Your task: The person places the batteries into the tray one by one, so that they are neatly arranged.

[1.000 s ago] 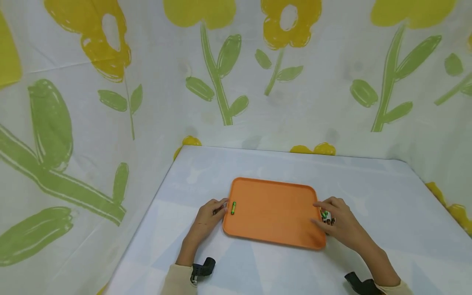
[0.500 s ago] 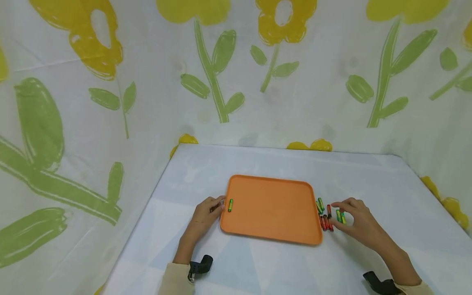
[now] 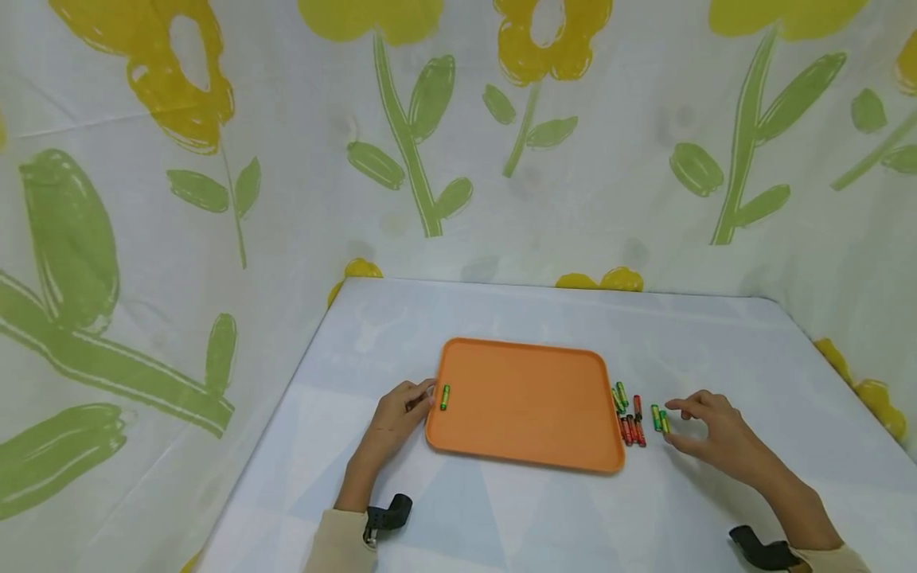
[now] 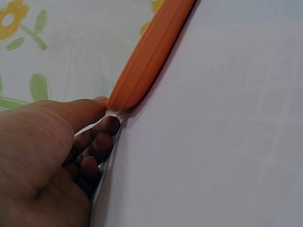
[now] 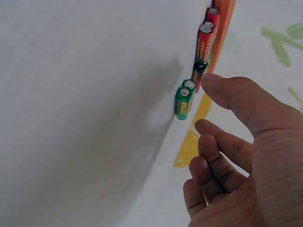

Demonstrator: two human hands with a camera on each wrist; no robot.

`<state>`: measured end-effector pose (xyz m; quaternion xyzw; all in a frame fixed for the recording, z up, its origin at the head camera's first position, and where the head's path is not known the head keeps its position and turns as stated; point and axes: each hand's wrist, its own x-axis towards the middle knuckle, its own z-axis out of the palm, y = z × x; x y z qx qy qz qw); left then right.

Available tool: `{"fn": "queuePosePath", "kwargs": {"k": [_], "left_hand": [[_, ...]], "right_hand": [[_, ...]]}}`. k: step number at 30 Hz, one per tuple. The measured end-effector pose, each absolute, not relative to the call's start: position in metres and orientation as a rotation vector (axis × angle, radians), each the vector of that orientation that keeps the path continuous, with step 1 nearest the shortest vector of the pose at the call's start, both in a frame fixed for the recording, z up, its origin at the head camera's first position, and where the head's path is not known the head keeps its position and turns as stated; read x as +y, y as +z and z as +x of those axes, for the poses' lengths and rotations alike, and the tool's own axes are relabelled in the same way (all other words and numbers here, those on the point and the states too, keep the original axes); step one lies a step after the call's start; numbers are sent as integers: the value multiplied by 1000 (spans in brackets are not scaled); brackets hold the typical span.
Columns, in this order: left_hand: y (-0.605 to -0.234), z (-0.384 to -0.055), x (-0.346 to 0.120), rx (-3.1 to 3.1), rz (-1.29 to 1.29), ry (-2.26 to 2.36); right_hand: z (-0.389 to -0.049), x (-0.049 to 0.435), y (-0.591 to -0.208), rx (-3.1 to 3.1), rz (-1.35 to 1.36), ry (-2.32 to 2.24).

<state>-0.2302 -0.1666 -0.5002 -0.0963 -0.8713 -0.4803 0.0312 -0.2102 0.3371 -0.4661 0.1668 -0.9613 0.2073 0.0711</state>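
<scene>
An orange tray (image 3: pixel 526 406) lies on the table, with one green battery (image 3: pixel 445 397) on it near its left edge. My left hand (image 3: pixel 394 418) pinches the tray's left rim; in the left wrist view its thumb meets the rim (image 4: pixel 137 71) and the other fingers curl below. Just right of the tray lie several red batteries (image 3: pixel 633 430) and green ones (image 3: pixel 620 395). Two more green batteries (image 3: pixel 660 419) sit further right, beside my right hand (image 3: pixel 723 434). That hand holds nothing; its thumb and fingers are apart in the right wrist view, near the green pair (image 5: pixel 183 100).
A pale patterned cloth covers the table (image 3: pixel 544 525). Behind and to the left stands a white curtain (image 3: pixel 301 231) printed with yellow flowers. Each wrist wears a black strap mount (image 3: pixel 389 513).
My right hand has moved right, from the tray's right edge past the red batteries to beside the green pair, uncovering the batteries. The left hand stays at the tray's left rim.
</scene>
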Motion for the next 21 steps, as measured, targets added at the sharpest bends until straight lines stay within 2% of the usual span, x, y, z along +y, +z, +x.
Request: {"fn": "queuePosePath", "kwargs": {"k": [21], "left_hand": [[-499,-229,-168,-2676,-335,-1488]], "right_hand": [[-219,342,-470,-3010,483,574]]}}
